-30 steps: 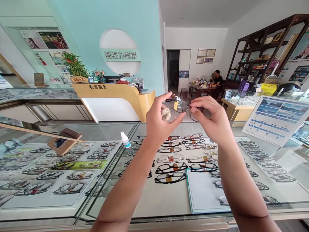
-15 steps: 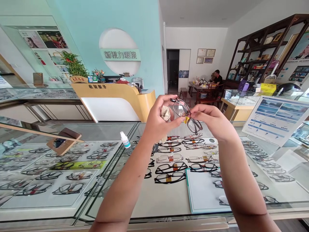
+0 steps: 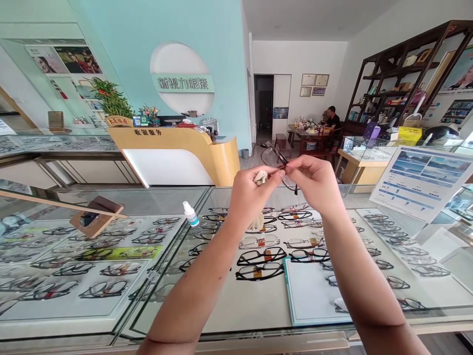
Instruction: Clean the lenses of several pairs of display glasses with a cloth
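Note:
Both my hands are raised above a glass display counter [image 3: 240,305]. My left hand [image 3: 249,195] is closed, pinching a crumpled beige cloth [image 3: 260,177] against a pair of dark-framed glasses [image 3: 276,162]. My right hand [image 3: 318,185] is closed on the same glasses near the bridge, and the frame tilts down to the right. One lens sticks up above my fingers; the other is partly hidden behind my right hand.
Rows of spectacle frames [image 3: 262,256] lie under the glass. A small white dropper bottle [image 3: 190,213] and a wooden stand [image 3: 96,216] rest on the counter. A printed sign [image 3: 421,180] stands right. A seated person [image 3: 333,120] is at a far table.
The glasses have turned from level to tilted, then dropped slightly. My hands have come closer together and lower, with the cloth now pressed nearer the frame's middle.

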Motion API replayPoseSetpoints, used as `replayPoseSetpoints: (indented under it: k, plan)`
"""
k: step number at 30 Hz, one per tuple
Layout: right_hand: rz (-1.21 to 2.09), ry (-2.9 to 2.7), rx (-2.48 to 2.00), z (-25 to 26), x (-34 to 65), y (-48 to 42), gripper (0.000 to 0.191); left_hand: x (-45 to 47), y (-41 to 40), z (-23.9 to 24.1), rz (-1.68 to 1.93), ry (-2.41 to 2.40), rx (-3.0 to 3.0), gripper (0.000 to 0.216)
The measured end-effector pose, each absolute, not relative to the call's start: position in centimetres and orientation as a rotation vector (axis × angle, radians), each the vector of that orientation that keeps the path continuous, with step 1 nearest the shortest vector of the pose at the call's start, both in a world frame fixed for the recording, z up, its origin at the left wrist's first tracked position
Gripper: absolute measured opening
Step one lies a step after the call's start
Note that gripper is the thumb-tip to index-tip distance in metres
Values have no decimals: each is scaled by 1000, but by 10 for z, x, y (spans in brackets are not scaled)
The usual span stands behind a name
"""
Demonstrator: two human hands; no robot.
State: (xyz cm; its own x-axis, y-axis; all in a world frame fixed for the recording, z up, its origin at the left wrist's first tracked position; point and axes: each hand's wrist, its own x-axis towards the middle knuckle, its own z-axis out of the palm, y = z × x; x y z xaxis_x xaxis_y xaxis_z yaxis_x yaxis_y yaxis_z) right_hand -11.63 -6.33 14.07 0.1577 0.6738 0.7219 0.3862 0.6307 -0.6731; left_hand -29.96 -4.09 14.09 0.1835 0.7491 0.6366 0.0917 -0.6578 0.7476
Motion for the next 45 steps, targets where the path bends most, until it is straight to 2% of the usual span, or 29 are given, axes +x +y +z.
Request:
replayPoseSetpoints:
  k: [6, 9, 13, 18, 23, 36, 41, 45]
  plan:
    - [-117, -1613, -1066, 136, -130, -70, 21, -298, -28, 136, 1543, 829, 1748, 46]
    - [-175, -1719, -1083, 136, -134, -77, 30, -298, -23, 135, 1574, 842, 1711, 43]
    - [-39, -1655, -1050, 139, -133, -83, 25, -298, -17, 135, 1633, 872, 1678, 33]
    - [105, -1526, -1048, 144, -123, -80, 14, -303, -13, 134, 1556, 823, 1733, 34]
    - [244, -1554, -1013, 147, -115, -79, 13, -306, -11, 134, 1526, 774, 1813, 35]
    - [209, -1539, -1117, 145, -110, -80, 15, -301, -19, 129, 1568, 888, 2050, 21]
    - [291, -1525, -1204, 127, -77, -76, 22, -289, -22, 127, 1516, 913, 2187, 10]
    - [334, -1366, -1288, 85, -15, -66, 22, -281, -24, 123, 1300, 967, 2339, 11]
